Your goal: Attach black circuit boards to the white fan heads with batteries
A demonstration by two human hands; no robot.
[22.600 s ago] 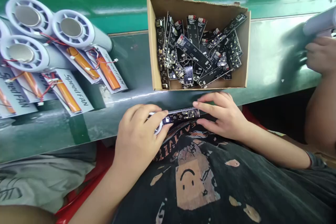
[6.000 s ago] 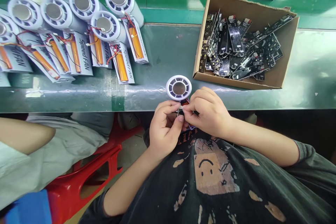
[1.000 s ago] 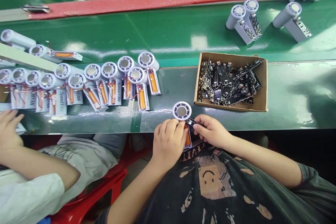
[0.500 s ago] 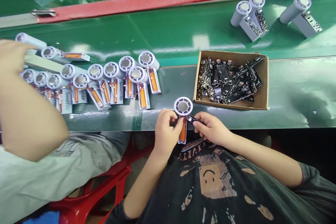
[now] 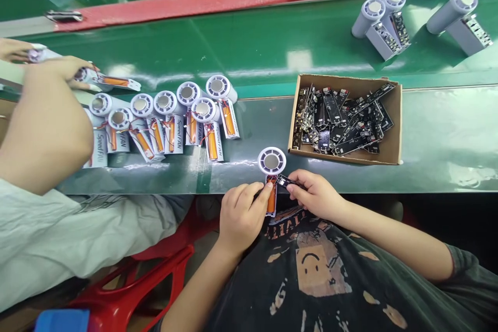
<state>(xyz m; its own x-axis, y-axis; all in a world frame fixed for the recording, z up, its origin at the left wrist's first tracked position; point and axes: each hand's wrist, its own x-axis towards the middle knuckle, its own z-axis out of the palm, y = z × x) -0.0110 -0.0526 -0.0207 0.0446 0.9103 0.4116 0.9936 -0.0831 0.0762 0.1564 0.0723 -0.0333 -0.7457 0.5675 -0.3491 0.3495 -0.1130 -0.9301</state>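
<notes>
R hand has fingers closed, pinching blk PCB, long axis approx L–R. L hand curls against orange batt, long axis near–far, w/ white fan head pointing far, on bench. "Speed FAN" cards lie left, cardboard box of PCBs right.

Layout on my bench: cardboard box of circuit boards ahead and right, row of fans on cards ahead and left. One fan sits just past my left hand, a circuit board in my right hand, and a coworker's arm reaches over the far left end.
</notes>
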